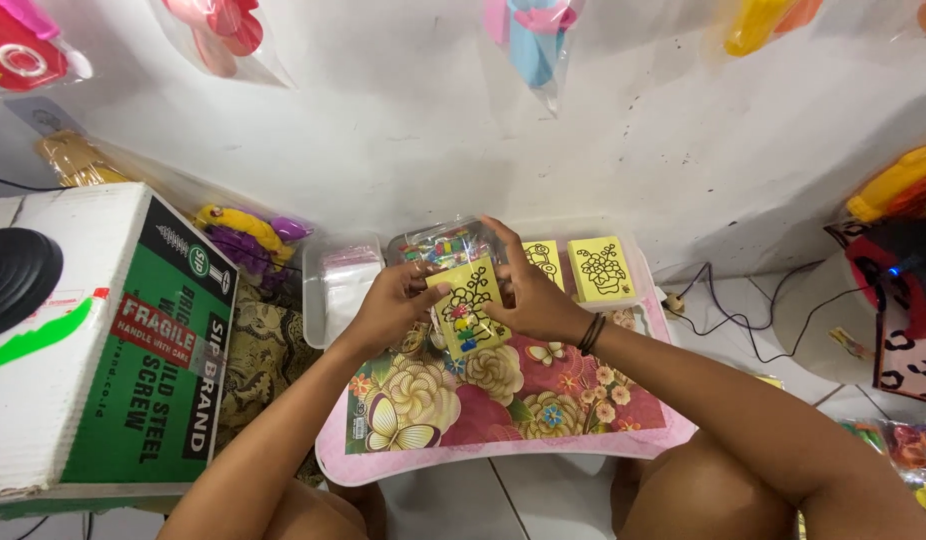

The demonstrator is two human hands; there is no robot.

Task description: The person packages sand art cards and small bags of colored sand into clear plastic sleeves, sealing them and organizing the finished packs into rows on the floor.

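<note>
While both hands meet: over the far half of the flowered bench [503, 400], a small yellow card [470, 305] sits between them, tilted, just above the top
Left hand [398, 300]: fingers curled round the card's left edge, thumb across its face, closed on it
Right hand [533, 290]: fingers bent over the card's right side and top, a dark band at the wrist; also closed on the card
How the card handles: looks thin, light and fairly stiff, with a black outline drawing and small coloured bits at its lower half; I would judge it easy to bend, so the edges are the place to hold
Behind the hands: a clear plastic box [438, 243] of coloured beads, two more yellow cards [600, 268] standing by a clear tray [335, 285]
Surface: pink-rimmed, glossy, printed with flowers and butterflies
Room: white wall hung with bagged toys, a green and white carton [133, 330] at the left, cables on the tiled floor to the right
</note>
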